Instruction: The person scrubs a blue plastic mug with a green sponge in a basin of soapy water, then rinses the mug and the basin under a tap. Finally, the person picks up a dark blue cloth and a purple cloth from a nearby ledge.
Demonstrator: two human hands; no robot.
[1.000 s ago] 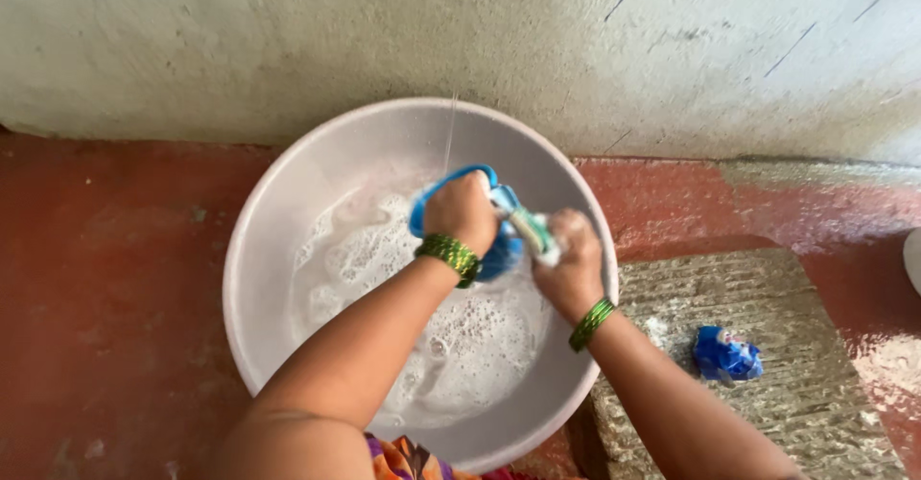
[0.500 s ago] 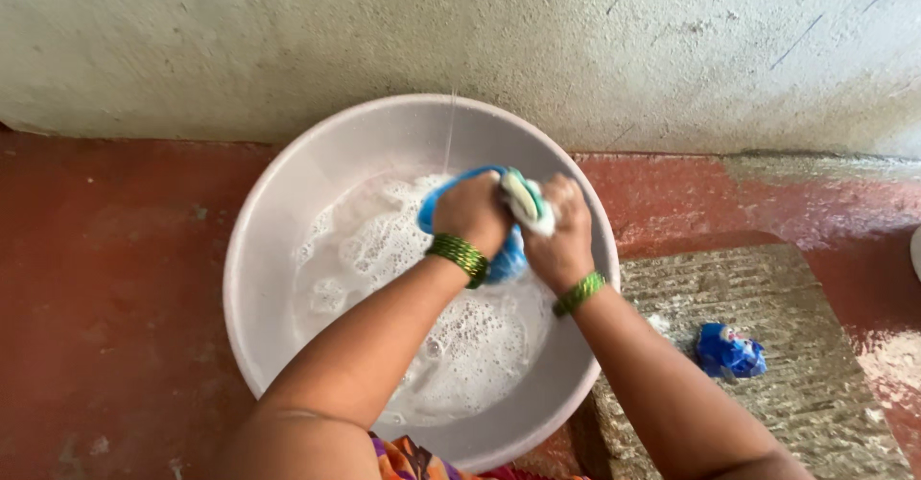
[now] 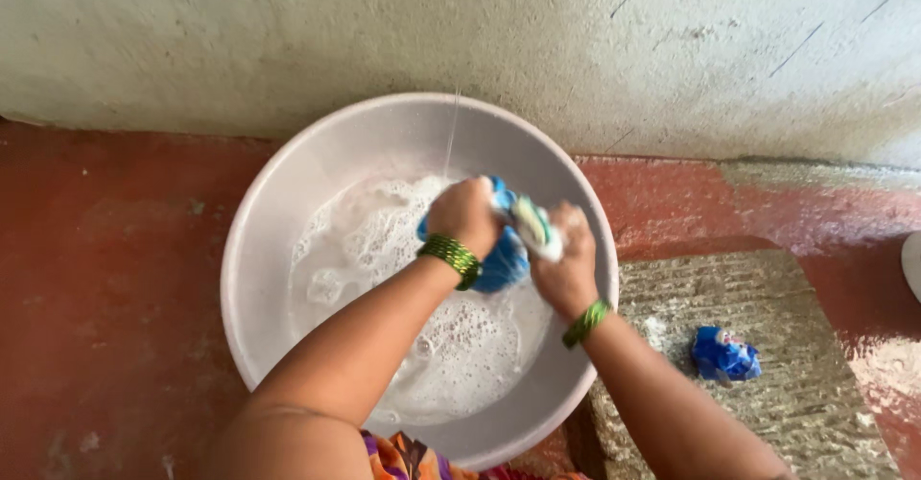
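Observation:
A round pale grey basin (image 3: 278,250) sits on the red floor and holds soapy, foamy water (image 3: 384,250). Over its right half both hands grip one wet blue, white and green cloth (image 3: 513,240). My left hand (image 3: 465,213) clasps the blue part, and my right hand (image 3: 566,269) clasps the white and green end. The two hands are pressed close together above the foam. Each wrist wears green bangles (image 3: 453,257). Most of the cloth is hidden inside the fists.
A rough grey stone slab (image 3: 787,384) lies to the right of the basin with a crumpled blue packet (image 3: 724,355) on it. A pale plastered wall (image 3: 480,39) runs behind. A white object (image 3: 911,264) shows at the right edge.
My two hands have drawn closer together on the cloth, and the right hand has moved up toward the left. The basin has stayed put.

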